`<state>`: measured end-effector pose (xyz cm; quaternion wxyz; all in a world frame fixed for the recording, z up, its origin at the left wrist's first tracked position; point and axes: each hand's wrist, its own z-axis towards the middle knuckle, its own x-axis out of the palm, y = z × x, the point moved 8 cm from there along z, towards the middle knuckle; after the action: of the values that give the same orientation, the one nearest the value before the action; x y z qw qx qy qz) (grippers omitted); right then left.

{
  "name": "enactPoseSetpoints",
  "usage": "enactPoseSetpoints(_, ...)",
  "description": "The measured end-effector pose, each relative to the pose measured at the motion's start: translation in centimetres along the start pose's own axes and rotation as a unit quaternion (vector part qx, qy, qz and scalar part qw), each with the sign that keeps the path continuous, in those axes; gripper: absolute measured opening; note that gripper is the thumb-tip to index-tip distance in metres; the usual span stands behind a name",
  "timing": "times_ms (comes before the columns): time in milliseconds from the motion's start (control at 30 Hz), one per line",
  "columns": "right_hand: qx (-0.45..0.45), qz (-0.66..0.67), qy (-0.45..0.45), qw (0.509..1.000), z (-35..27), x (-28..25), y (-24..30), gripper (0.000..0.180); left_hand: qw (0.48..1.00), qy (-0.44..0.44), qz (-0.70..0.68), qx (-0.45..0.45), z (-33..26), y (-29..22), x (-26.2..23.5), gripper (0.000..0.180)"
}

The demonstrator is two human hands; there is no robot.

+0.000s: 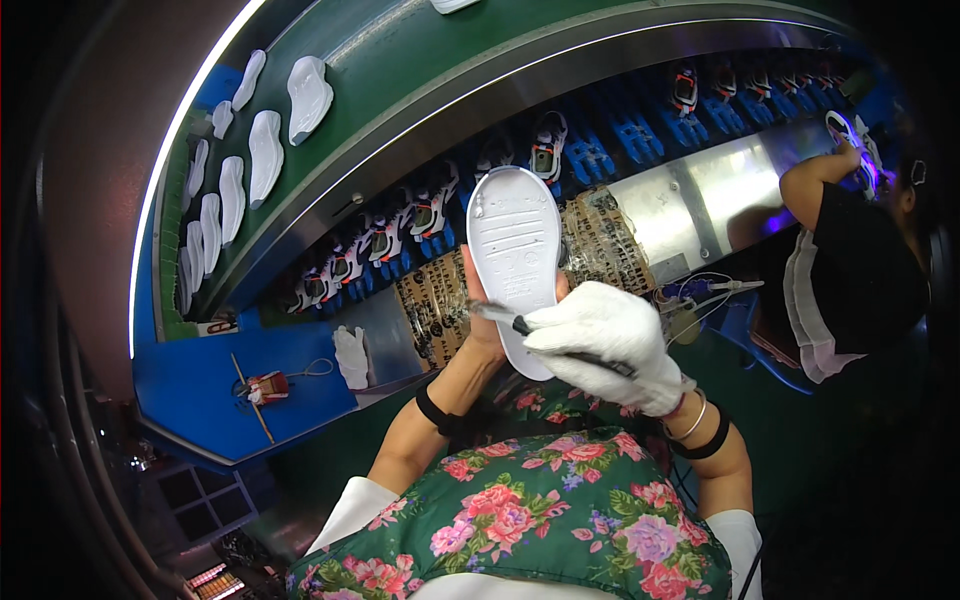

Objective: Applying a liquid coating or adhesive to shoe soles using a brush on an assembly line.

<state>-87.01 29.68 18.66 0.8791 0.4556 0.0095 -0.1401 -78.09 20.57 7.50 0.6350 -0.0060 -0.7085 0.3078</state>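
Observation:
A white shoe sole (515, 235) is held upright in front of me, its ridged face toward me. My bare left hand (484, 325) is closed around it from behind, so most of the fingers are hidden. In a white knit glove, my right hand (605, 330) grips a slim black-handled brush (606, 364). The brush's head is blurred by motion across the lower left part of the sole, and I cannot tell whether it touches.
Several white soles (266, 155) lie on the green conveyor (385, 50) at the upper left. Upper shoes (385, 240) stand on blue racks beyond my hands. A blue table (190, 385) holds a red pot (268, 387); a white glove (351, 357) lies nearby. A co-worker (850, 260) works at right.

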Motion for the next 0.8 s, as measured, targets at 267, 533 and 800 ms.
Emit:
enactPoseSetpoints(267,-0.047,-0.136,0.030,0.989,-1.2,1.8,0.6,0.032,0.994,-0.100,0.022,-0.029,0.0,-0.4,-1.5,0.110)
enactPoseSetpoints(533,-0.051,-0.141,0.042,0.988,-1.9,1.9,0.8,0.031,0.998,-0.064,-0.001,-0.007,0.8,-1.2,-1.8,0.107)
enactPoseSetpoints(800,-0.045,-0.125,-0.026,0.991,-2.3,1.2,-0.5,0.031,0.997,-0.066,0.037,-0.033,1.1,-2.2,-2.3,0.103)
